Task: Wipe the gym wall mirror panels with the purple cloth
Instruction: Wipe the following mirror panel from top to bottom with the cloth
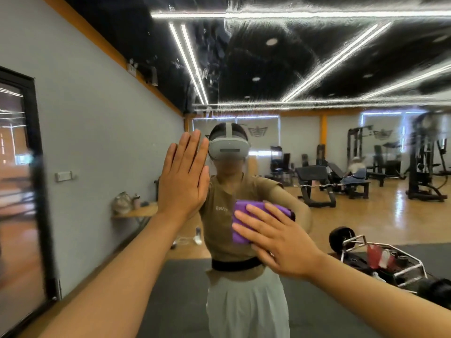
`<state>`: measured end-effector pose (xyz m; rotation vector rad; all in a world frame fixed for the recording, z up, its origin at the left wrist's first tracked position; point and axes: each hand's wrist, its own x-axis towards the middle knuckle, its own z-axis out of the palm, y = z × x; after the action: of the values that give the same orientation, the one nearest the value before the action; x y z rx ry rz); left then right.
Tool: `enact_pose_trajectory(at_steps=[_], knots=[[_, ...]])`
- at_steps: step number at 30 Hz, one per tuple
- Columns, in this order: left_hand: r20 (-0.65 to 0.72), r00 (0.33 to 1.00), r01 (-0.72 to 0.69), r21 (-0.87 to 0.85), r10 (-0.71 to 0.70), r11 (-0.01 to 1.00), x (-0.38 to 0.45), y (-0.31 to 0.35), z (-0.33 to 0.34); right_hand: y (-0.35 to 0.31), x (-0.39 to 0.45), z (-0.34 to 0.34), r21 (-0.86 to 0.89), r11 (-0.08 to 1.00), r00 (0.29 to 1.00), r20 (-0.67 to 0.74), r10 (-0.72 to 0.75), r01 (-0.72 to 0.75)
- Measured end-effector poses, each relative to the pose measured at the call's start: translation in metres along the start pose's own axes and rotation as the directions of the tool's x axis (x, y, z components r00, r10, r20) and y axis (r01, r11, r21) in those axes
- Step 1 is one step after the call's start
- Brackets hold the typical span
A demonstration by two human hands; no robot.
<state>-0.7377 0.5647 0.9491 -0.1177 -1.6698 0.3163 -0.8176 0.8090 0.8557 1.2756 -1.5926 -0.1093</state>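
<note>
Straight ahead of me, the mirror panel fills the view, and the purple cloth sits flat against the glass at about chest height in the reflection. I judge the cloth soft, light and limp, folded into a thick pad; it should slide easily on the smooth glass and bunch up if I push from one edge. The best hold looks like a flat palm over its middle rather than a pinch at a corner. The glass itself is rigid and probably fragile, so steady, moderate pressure suits it.

My right hand presses the cloth to the mirror, its fingers straight and slightly spread across the pad, not curled round it. My left hand lies flat on the glass up and to the left, fingers straight and close together, holding nothing. Smears show high on the panel.
</note>
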Motion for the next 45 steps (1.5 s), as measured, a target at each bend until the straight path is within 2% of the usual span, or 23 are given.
enact_pose_trajectory(at_steps=[3, 7, 9, 11, 14, 17, 22, 27, 30, 32, 34, 37, 41, 45], knots=[[0.004, 1.0, 0.0, -0.003, 0.0, 1.0, 0.0, -0.001, -0.001, -0.013, -0.029, 0.015, -0.046, 0.996, 0.995, 0.066, -0.071, 0.074], [0.015, 1.0, 0.011, -0.01, -0.011, 1.0, -0.001, 0.0, -0.001, 0.007, -0.016, 0.008, -0.086, 0.985, 0.987, 0.071, -0.143, 0.148], [0.022, 1.0, 0.012, -0.019, -0.012, 1.0, -0.002, -0.001, -0.001, 0.024, 0.009, -0.004, -0.077, 0.995, 0.998, 0.008, -0.055, 0.056], [0.029, 1.0, 0.01, -0.021, -0.009, 1.0, -0.002, 0.0, 0.0, 0.049, 0.048, -0.022, -0.064, 0.991, 0.988, -0.109, 0.109, -0.117], [0.034, 0.999, 0.015, -0.017, -0.014, 1.0, -0.002, -0.001, -0.001, 0.086, 0.106, -0.056, -0.004, 0.942, 0.923, -0.203, 0.327, -0.335], [0.035, 0.999, 0.016, -0.01, -0.015, 1.0, -0.002, -0.001, -0.001, 0.098, 0.134, -0.07, 0.084, 0.884, 0.851, -0.242, 0.466, -0.46], [0.022, 1.0, 0.013, -0.007, -0.013, 1.0, -0.002, -0.001, -0.001, 0.039, 0.101, -0.037, 0.151, 0.852, 0.821, -0.227, 0.524, -0.502], [0.02, 1.0, 0.011, -0.011, -0.011, 1.0, -0.001, 0.0, -0.001, -0.043, 0.031, 0.007, 0.112, 0.865, 0.859, -0.112, 0.5, -0.489], [0.029, 0.999, 0.017, 0.0, -0.017, 1.0, -0.001, 0.0, -0.002, -0.055, 0.009, 0.013, 0.09, 0.888, 0.887, -0.069, 0.457, -0.451], [0.03, 0.999, 0.017, 0.001, -0.017, 1.0, 0.0, 0.0, -0.002, -0.041, 0.012, 0.009, 0.068, 0.913, 0.912, -0.055, 0.405, -0.402], [0.031, 0.999, 0.013, 0.002, -0.013, 1.0, -0.001, 0.0, -0.001, -0.013, 0.033, -0.004, 0.09, 0.905, 0.903, -0.079, 0.422, -0.415], [0.035, 0.999, 0.017, 0.006, -0.017, 1.0, -0.001, 0.0, -0.001, 0.048, 0.085, -0.041, 0.159, 0.849, 0.839, -0.146, 0.525, -0.504], [0.039, 0.999, 0.03, -0.006, -0.029, 1.0, -0.001, -0.001, -0.001, 0.113, 0.142, -0.093, 0.188, 0.766, 0.756, -0.136, 0.64, -0.615], [0.043, 0.998, 0.035, -0.006, -0.035, 0.999, 0.0, 0.001, -0.003, 0.111, 0.149, -0.089, 0.209, 0.739, 0.716, -0.185, 0.673, -0.641]])
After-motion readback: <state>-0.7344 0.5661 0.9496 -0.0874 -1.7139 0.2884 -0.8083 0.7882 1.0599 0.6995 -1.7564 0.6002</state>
